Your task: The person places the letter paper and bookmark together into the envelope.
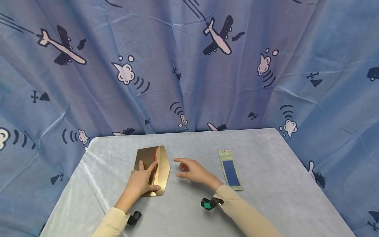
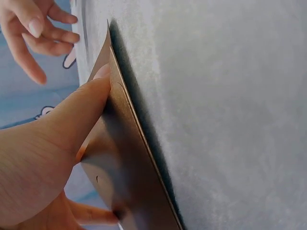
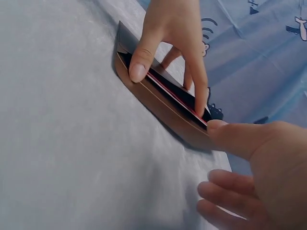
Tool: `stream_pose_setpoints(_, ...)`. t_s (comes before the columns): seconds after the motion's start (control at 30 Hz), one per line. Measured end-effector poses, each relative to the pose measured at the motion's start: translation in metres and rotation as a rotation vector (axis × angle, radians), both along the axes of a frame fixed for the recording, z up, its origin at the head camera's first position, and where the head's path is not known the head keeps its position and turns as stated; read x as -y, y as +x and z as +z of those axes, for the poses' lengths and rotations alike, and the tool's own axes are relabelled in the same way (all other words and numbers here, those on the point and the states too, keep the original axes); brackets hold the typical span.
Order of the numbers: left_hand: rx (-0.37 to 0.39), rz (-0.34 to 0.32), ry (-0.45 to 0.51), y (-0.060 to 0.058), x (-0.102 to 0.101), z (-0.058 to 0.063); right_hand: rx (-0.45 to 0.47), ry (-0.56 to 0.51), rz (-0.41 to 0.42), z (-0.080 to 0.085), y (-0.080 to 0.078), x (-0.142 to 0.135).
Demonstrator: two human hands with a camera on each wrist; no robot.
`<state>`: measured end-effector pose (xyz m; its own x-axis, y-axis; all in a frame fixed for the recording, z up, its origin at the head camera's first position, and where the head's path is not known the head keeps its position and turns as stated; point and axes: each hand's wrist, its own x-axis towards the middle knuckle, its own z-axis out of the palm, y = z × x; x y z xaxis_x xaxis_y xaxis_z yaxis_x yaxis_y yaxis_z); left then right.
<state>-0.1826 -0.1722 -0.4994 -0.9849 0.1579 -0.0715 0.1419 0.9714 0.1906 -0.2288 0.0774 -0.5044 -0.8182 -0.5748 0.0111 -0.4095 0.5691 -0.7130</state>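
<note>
A gold envelope (image 1: 145, 154) lies on the table with its flap spread toward the right. Inside its mouth shows the red and white edge of a card (image 3: 173, 93). My left hand (image 1: 140, 180) rests on the envelope with fingers spread, the thumb on the flap side and the other fingers near the mouth. To the right of the flap, my right hand (image 1: 193, 170) hovers with loosely bent fingers, apart from the envelope in the head view and holding nothing. In the left wrist view, the left thumb (image 2: 81, 108) presses at the envelope's edge.
Right of the right hand lies a narrow pale green packet (image 1: 226, 154) with a dark blue panel. A whitish cloth covers the table (image 1: 189, 217). Behind its far edge hangs a blue curtain (image 1: 165, 65) printed with airplanes. Each wrist wears a black device.
</note>
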Motion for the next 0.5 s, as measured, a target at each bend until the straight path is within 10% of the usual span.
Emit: stream_pose_setpoints(0.5,0.009,-0.002,0.001,0.001,0.0,-0.001,-0.126,-0.016,-0.245,0.009,-0.009,-0.097)
